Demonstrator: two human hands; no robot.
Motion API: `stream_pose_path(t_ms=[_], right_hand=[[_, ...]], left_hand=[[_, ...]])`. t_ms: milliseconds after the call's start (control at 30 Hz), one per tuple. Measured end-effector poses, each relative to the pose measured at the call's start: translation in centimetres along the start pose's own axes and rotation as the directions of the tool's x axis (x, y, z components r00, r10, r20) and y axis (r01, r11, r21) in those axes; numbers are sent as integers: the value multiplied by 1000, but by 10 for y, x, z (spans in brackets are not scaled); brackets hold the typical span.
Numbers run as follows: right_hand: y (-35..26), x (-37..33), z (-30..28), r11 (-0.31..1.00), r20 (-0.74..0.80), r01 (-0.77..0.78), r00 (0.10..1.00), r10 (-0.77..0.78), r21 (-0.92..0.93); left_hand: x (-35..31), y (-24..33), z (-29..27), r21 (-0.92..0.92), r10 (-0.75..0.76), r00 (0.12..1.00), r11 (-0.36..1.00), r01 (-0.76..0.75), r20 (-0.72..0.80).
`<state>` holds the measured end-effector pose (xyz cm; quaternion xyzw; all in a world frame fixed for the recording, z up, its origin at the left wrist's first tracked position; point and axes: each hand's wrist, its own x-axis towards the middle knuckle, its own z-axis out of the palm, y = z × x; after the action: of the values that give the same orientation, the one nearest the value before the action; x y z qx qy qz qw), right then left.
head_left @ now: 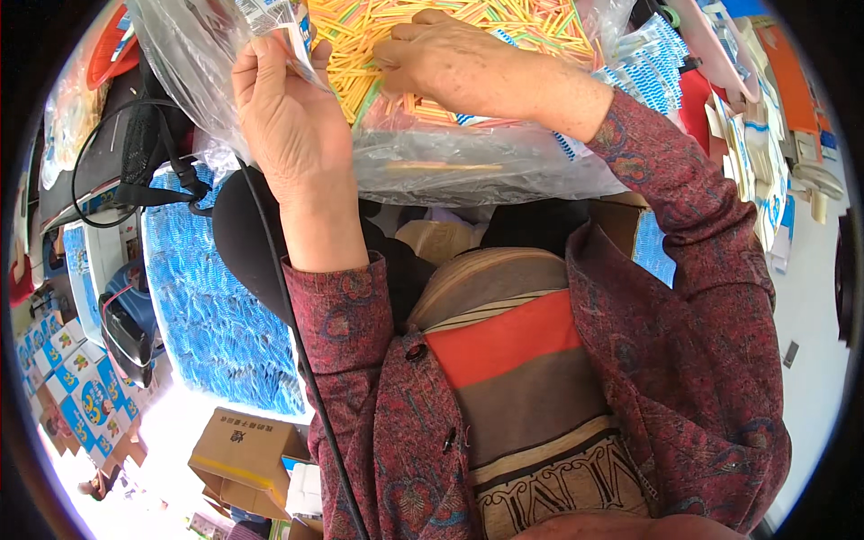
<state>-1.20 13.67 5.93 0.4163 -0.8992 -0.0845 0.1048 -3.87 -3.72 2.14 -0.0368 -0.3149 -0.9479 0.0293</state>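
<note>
My left hand (292, 126) is raised at the near left of a pile of thin yellow, pink and green sticks (531, 27), which look like straws. Its thumb and fingers pinch a small clear and printed plastic packet (297, 47). Over the pile, my right hand (450, 63) bends its fingers down among the sticks; whatever lies under the fingertips is hidden. Clear plastic sheeting (486, 166) lines the near edge of the pile. To the right of it, many blue-and-white packets (652, 63) lie fanned out.
A large bundle of blue packets (220, 297) stands at my left, with a black cable (292, 315) hanging in front. Below it is an open cardboard box (243, 450). Printed cartons (85, 396) are stacked at the far left. A pink basin (720, 45) sits at the far right.
</note>
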Motion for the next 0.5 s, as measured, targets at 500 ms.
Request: stream_pose_path(t_ms=[500], right_hand=[[22, -15, 39, 698, 114, -294, 949, 293, 653]], left_hand=[[-2, -14, -4, -13, -35, 999, 999, 35, 5]])
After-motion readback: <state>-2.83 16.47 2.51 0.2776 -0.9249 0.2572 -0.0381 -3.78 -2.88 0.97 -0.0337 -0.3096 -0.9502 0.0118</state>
